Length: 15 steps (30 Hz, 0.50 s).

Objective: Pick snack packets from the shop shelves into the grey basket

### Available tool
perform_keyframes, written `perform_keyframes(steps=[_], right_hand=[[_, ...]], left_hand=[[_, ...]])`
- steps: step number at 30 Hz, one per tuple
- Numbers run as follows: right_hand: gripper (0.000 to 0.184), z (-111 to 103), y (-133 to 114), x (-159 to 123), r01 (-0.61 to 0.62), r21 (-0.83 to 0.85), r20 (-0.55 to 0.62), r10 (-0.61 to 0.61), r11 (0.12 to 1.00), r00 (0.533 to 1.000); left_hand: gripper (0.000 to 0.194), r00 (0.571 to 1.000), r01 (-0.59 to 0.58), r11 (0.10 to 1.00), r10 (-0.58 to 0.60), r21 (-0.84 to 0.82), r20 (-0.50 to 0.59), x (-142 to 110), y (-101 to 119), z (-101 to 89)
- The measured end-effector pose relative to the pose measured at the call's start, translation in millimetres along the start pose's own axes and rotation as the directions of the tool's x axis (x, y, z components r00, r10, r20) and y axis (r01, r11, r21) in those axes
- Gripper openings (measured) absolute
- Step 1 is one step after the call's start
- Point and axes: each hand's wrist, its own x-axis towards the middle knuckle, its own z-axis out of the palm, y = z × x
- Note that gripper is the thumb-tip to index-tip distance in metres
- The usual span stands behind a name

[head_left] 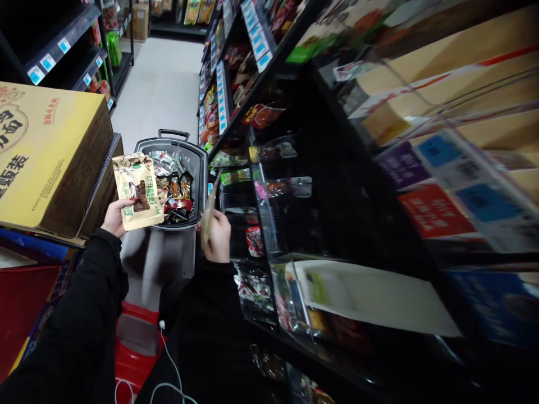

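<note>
My left hand point(114, 217) grips the lower corner of a beige snack pouch point(138, 191) with a clear window and holds it upright with its face toward me. My right hand point(218, 235) is closed on a second flat pouch point(209, 213), seen edge-on and pointing up toward the shelf. Just beyond both hands stands a grey shopping basket point(201, 163) with several snack packets inside. Both arms wear black sleeves.
Black shelving point(269, 168) with clear acrylic bins of packets runs along the right. A large yellow carton point(46, 157) sits on stacked boxes at the left. A red basket point(135, 353) is below me. White earphone cable hangs at my front. The aisle floor point(164, 84) stretches ahead.
</note>
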Motion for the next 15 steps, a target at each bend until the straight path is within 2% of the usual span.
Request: perform_keyframes(steps=[2, 4, 6, 9, 15], right_hand=[[0.017, -6, 1, 9, 0.031, -0.216, -0.165, -0.068, 0.976, 0.984], [0.02, -8, 3, 19, 0.028, -0.467, -0.229, -0.152, 0.884, 0.962], [0.024, -3, 10, 31, 0.022, -0.615, -0.16, -0.151, 0.788, 0.975], [0.03, 15, 34, 48, 0.04, -0.716, -0.011, -0.069, 0.697, 0.998], [0.038, 50, 93, 69, 0.141, -0.755, 0.18, -0.005, 0.64, 0.984]], left_hand=[[0.061, 0.999, -0.025, 1.0, 0.025, -0.006, -0.022, 0, 2, -0.7], [0.06, 0.996, -0.048, 0.999, 0.048, -0.003, -0.079, 1, 4, -1.5], [0.059, 0.984, -0.074, 0.997, 0.075, 0.013, -0.16, 2, 5, -2.6], [0.057, 0.964, -0.112, 0.993, 0.117, 0.035, -0.239, 5, 6, -5.4], [0.057, 0.94, -0.199, 0.98, 0.197, 0.021, -0.277, 5, 11, -12.8]])
